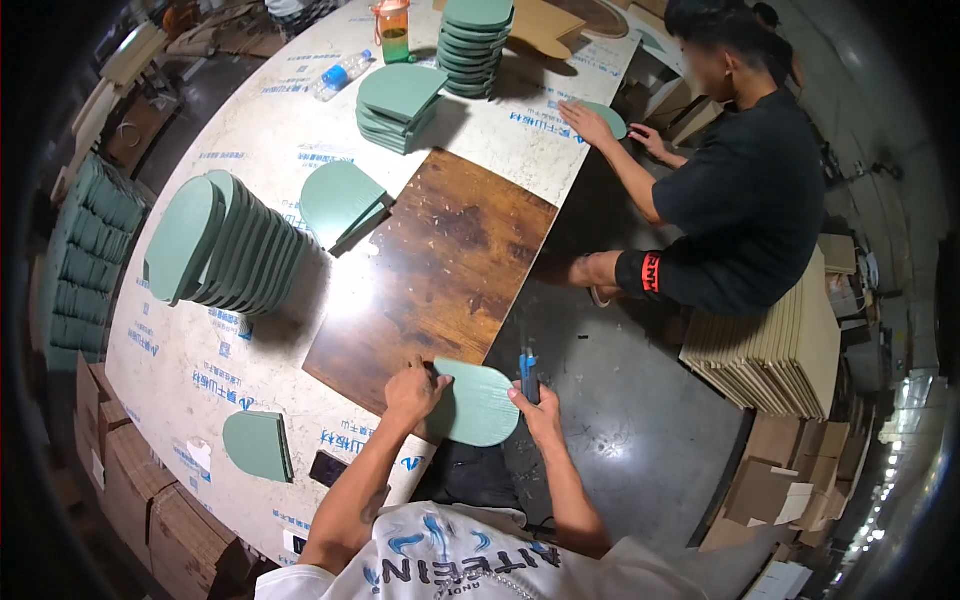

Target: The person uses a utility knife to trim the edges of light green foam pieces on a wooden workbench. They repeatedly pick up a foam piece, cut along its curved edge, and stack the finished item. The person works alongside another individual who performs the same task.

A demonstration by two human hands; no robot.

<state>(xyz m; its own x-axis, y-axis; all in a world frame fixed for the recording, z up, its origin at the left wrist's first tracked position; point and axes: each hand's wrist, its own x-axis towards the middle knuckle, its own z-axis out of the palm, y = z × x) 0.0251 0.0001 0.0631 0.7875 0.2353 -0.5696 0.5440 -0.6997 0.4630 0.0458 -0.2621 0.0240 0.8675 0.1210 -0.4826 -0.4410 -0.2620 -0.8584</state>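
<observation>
A pale green board [478, 405] with a rounded end lies at the near edge of the table, partly over a brown wood-grain panel. My left hand [413, 396] grips its left side, thumb on top. In my right hand [540, 412] is a blue utility knife [529, 374], pointing up and away from me beside the board's right, rounded edge. The right fingers are closed round the knife, close to that edge. Beneath, the brown wood-grain panel [440, 245] is dotted with small pale scraps.
Stacks of green boards stand left [228, 240] and far [475, 45], with smaller piles between. A phone [335, 468], a water bottle [342, 76] and an orange-green bottle [393, 30] rest on the table. Another person [745, 190] sits right, handling a green board [606, 120].
</observation>
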